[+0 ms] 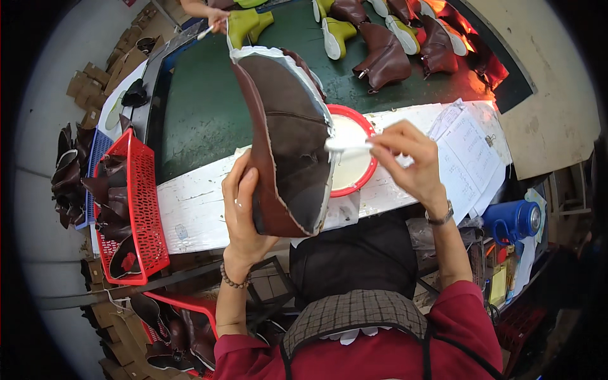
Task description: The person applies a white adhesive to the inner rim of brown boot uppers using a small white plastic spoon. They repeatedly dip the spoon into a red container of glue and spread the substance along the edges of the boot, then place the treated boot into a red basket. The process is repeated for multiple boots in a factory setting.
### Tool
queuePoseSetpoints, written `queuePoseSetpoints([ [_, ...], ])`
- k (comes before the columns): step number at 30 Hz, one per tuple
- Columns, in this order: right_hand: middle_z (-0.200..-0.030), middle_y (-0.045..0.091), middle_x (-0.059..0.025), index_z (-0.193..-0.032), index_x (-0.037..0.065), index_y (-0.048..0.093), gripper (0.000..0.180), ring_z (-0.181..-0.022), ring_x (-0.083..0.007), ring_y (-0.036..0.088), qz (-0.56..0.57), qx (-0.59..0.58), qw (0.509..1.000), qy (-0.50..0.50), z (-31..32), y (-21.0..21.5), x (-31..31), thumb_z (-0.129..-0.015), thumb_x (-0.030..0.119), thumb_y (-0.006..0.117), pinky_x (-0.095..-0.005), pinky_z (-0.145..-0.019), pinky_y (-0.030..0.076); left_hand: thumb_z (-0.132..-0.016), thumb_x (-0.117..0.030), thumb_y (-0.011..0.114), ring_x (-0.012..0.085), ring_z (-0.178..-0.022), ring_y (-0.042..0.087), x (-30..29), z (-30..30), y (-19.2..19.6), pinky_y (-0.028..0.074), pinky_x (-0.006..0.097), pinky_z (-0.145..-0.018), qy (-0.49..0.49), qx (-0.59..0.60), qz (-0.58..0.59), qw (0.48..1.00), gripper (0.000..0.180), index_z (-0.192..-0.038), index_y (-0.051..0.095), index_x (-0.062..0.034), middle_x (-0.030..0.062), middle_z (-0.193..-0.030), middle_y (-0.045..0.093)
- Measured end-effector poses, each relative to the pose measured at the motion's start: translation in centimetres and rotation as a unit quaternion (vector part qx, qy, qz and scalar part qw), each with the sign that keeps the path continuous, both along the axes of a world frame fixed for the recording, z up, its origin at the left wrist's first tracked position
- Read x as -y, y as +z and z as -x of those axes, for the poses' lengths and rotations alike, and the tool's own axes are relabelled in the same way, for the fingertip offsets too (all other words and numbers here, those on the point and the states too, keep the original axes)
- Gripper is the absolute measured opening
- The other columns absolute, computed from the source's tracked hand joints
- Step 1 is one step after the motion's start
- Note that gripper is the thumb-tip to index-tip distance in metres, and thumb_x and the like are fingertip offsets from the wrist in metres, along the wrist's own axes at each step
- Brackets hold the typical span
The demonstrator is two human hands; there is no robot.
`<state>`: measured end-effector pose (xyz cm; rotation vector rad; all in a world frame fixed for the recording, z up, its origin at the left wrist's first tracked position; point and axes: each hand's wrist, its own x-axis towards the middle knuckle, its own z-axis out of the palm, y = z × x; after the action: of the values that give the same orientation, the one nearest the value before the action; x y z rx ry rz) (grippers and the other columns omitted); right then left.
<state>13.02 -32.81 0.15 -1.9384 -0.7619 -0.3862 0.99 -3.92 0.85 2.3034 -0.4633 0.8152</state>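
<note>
My left hand (239,212) grips a brown leather boot upper (292,142) from its left side, fingers wrapped round the outside. The upper is tilted with its dark lining facing me, and a white coating runs along its far and right edges. In my right hand (410,158) is a small white-handled brush (354,145), pinched between thumb and fingers. Its white-smeared head is at the upper's right edge; whether the bristles touch cannot be told. Behind the upper and brush stands a red bowl (369,126) of white liquid, partly hidden by both.
The bowl stands on a white board (193,218) in front of a green conveyor belt (202,114). Brown boot uppers (384,60) and yellow-green lasts (337,37) lie on the belt. Left is a red basket (144,209); right are papers (468,158) and a blue bottle (512,221). Another person's hand (217,19) works opposite.
</note>
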Motion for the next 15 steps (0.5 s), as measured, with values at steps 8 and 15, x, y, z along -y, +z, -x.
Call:
queuePoseSetpoints([
  [8, -0.091, 0.068, -0.0070, -0.105, 0.005, 0.080, 0.021, -0.075, -0.0159, 0.065, -0.071, 0.091, 0.993, -0.011, -3.5, 1.2, -1.4, -0.084, 0.002, 0.081, -0.0283, -0.064, 0.052, -0.073, -0.010, 0.092, 0.0465, -0.133, 0.052, -0.3, -0.7, -0.9, 0.044, 0.052, -0.109, -0.001, 0.074, 0.000, 0.997, 0.102, -0.155, 0.032, -0.0155, 0.0322, -0.151, 0.044],
  [15, -0.092, 0.068, -0.0062, -0.104, 0.007, 0.081, 0.025, -0.076, -0.0163, 0.065, -0.041, 0.059, 0.996, 0.052, 0.0, -0.5, -1.9, -0.080, 0.000, 0.083, -0.0292, -0.063, 0.051, -0.073, -0.010, 0.091, 0.0467, -0.134, 0.050, -0.4, -4.7, -1.1, 0.044, 0.053, -0.107, 0.087, 0.171, -0.037, 0.981, 0.098, -0.153, 0.035, -0.0165, 0.0334, -0.152, 0.040],
])
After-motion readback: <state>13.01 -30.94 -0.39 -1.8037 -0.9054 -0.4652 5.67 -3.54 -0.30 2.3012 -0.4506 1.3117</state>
